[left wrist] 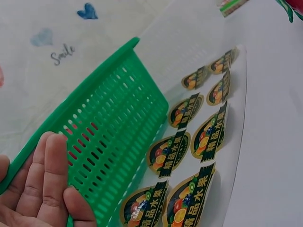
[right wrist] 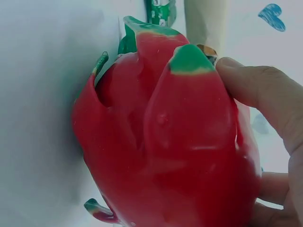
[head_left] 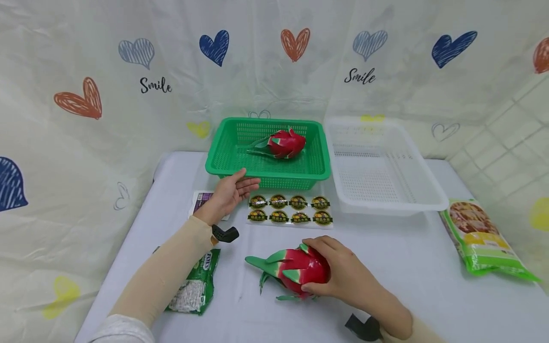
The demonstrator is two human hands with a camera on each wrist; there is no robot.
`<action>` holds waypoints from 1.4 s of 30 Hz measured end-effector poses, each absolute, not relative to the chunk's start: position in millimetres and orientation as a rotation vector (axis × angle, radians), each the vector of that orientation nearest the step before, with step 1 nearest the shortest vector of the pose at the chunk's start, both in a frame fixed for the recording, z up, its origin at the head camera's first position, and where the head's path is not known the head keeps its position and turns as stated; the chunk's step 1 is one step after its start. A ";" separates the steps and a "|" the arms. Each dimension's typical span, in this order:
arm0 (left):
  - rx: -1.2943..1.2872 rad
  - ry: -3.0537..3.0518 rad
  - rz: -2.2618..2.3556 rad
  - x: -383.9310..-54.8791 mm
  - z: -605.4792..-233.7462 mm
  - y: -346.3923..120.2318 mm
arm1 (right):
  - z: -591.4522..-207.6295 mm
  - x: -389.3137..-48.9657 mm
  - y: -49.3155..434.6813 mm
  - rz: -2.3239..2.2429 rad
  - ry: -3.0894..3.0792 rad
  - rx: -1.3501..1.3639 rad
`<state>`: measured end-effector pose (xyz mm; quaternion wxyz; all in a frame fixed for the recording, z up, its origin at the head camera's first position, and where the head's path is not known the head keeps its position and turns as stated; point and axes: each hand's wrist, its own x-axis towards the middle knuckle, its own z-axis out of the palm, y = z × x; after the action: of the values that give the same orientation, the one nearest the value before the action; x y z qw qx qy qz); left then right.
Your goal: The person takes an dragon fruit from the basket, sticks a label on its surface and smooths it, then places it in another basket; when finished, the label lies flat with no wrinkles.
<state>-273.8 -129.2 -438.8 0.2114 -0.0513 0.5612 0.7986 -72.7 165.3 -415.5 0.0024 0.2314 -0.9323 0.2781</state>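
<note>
My right hand (head_left: 343, 271) grips a red dragon fruit (head_left: 300, 271) with green-tipped scales, low over the front middle of the white table. In the right wrist view its thumb and fingers lie along one side of the dragon fruit (right wrist: 165, 132). My left hand (head_left: 233, 193) is at the front rim of a green basket (head_left: 268, 182), fingers extended and thumb near the rim. The left wrist view shows those fingers (left wrist: 56, 165) overlapping the basket's slotted wall. Inside the basket lies a second dragon fruit (head_left: 287, 144).
A sheet of round fruit stickers (head_left: 289, 210) lies before the basket. Beside it stands a white basket (head_left: 381, 207). A green food bag (head_left: 484, 238) lies at right; a green packet (head_left: 197, 286) is partly under the left forearm, a small purple-and-white packet (head_left: 201, 199) behind it.
</note>
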 end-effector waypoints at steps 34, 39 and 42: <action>0.448 2.610 1.287 -276.0 -458.2 -108.9 | -398.7 -109.4 205.9 1.270 -2.975 0.704; 0.649 2.777 0.877 -279.3 -457.1 -97.6 | -398.6 -140.8 211.6 1.293 -2.995 0.716; 0.643 2.775 0.805 -278.7 -456.8 -94.2 | -401.1 -161.2 206.0 1.233 -3.054 0.769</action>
<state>-278.7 -94.2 -456.8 0.0904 0.2162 0.9336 0.2709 -161.2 206.0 -401.1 -0.1198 0.2258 -0.8965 0.3618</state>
